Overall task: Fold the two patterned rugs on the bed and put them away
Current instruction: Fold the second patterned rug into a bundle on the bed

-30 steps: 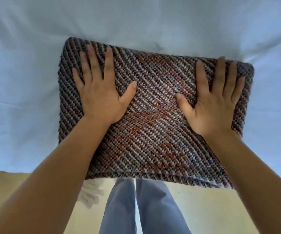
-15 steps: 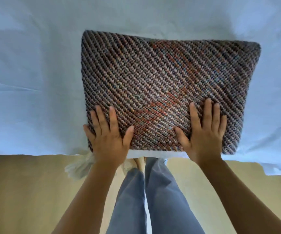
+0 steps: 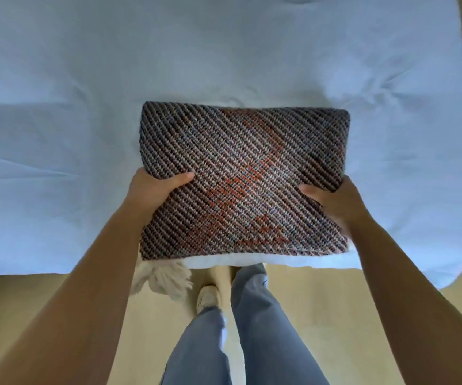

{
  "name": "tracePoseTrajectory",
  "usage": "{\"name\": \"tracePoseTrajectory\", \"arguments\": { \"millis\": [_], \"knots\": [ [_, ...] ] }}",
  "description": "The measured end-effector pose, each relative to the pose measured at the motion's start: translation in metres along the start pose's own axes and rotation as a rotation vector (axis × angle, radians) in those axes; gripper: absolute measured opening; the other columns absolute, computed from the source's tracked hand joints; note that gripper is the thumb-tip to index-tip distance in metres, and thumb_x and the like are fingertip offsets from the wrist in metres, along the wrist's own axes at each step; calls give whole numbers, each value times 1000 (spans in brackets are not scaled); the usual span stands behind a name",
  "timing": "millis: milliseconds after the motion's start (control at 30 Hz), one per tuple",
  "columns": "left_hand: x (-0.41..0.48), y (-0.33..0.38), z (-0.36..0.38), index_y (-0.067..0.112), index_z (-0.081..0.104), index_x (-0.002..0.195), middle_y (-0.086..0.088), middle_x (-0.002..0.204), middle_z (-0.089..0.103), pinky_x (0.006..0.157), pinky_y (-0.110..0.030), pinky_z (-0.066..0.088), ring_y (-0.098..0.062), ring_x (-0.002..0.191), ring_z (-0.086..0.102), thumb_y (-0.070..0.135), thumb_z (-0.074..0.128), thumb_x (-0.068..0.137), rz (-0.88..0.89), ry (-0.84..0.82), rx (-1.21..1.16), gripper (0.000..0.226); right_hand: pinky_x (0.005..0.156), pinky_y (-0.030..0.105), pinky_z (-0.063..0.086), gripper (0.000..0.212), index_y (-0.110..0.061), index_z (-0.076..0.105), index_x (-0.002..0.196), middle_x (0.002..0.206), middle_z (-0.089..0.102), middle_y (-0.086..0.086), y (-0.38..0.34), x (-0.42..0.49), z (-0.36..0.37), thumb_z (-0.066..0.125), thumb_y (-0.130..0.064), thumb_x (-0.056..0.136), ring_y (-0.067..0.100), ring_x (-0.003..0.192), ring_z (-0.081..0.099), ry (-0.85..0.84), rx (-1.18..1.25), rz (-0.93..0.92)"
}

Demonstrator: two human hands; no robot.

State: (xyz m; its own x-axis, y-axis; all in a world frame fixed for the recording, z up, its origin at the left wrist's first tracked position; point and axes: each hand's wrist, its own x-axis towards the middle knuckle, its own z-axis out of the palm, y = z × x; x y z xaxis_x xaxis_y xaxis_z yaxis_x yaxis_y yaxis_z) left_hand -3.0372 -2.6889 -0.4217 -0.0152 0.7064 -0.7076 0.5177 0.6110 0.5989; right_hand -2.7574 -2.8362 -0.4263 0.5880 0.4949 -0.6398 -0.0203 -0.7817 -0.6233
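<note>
Soft daylight, cool cast, wide-angle edge bending

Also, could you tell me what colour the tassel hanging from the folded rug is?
The fluffy yarn tassel is cream, clearest in the head view.

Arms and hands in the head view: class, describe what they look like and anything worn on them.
Both are bare. The left arm and right arm show no sleeve up to the picture's edge. The left hand and right hand wear no gloves, and no ring, watch or bracelet shows on the visible parts.
</note>
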Motion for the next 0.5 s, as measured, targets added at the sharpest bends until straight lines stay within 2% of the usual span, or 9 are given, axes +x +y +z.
{"name": "tracePoseTrajectory", "arguments": {
  "millis": [100,200,300,400,500],
  "knots": [
    [-31,8,-6,13,59,117,-7,118,63,86,-35,48,-21,93,62,32,86,54,51,-85,-56,71,69,25,51,54,-13,61,112,107,68,5,-2,-28,-7,82,-27,64,16,82,65,21,65,-40],
    [-79,15,-7,19,65,102,-3,105,68,83,-36,51,-19,89,66,28,86,54,163,-157,-41,53,80,33,51,60,-13,56,114,104,64,3,8,-75,-17,81,-32,64,21,89,62,165,29,-93],
    [-131,23,0,20,64,100,-1,102,68,86,-37,50,-21,90,66,29,86,55,268,-214,30,52,77,30,46,58,-14,52,111,96,58,-1,33,-132,-42,79,-36,64,20,85,56,279,79,-78],
    [-187,35,25,22,60,100,-1,98,67,81,-35,49,-21,88,65,28,83,59,352,-328,104,47,73,30,44,49,-22,49,99,92,59,-3,75,-197,-88,79,-36,63,15,78,55,407,228,-43],
    [-242,38,65,26,62,89,-1,95,69,76,-35,50,-24,84,67,27,79,64,389,-489,194,31,80,39,51,49,-20,48,99,100,63,3,126,-260,-136,80,-31,64,22,88,61,537,378,-2]
  ]
}}
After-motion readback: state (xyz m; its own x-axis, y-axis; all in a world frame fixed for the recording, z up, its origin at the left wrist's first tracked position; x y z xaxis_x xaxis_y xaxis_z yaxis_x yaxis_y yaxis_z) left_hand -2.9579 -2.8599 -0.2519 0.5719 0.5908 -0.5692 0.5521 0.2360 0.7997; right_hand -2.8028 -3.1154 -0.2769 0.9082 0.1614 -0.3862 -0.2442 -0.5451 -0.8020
